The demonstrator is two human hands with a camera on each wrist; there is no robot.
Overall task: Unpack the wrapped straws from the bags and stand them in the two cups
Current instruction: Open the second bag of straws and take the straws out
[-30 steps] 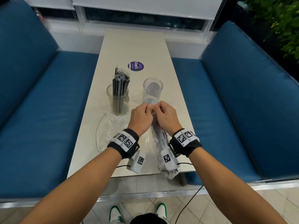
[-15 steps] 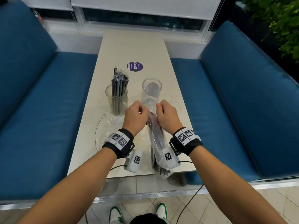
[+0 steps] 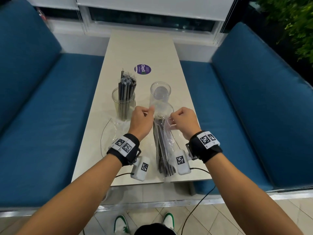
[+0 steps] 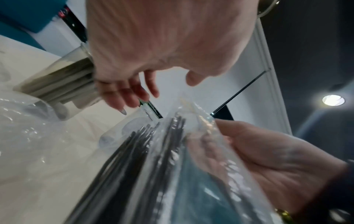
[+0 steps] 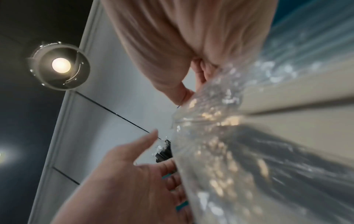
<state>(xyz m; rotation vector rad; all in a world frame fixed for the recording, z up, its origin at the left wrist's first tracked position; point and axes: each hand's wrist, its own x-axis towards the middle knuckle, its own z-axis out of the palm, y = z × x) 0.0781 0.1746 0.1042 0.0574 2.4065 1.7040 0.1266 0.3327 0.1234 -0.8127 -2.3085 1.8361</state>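
A clear bag of black wrapped straws (image 3: 165, 141) lies lengthwise on the table (image 3: 140, 48), its mouth raised toward an empty clear cup (image 3: 160, 94). My right hand (image 3: 171, 118) pinches the right edge of the bag's mouth (image 5: 201, 75). To the left of the mouth is my left hand (image 3: 150, 110). In the wrist views its thumb and fingers (image 4: 134, 94) are spread, some fingers lying against the bag's side (image 5: 174, 168). The left cup (image 3: 123, 106) holds several wrapped black straws standing upright.
An empty crumpled clear bag (image 3: 115, 131) lies in front of the left cup. A purple round sticker (image 3: 142, 69) is further back. Blue benches (image 3: 42, 116) flank the table on both sides. The straw bag's bottom end reaches the table's near edge (image 3: 166, 178).
My hands have moved apart and the bag's mouth has spread open. The bag has tilted up toward the empty cup. My left hand's fingers have loosened.
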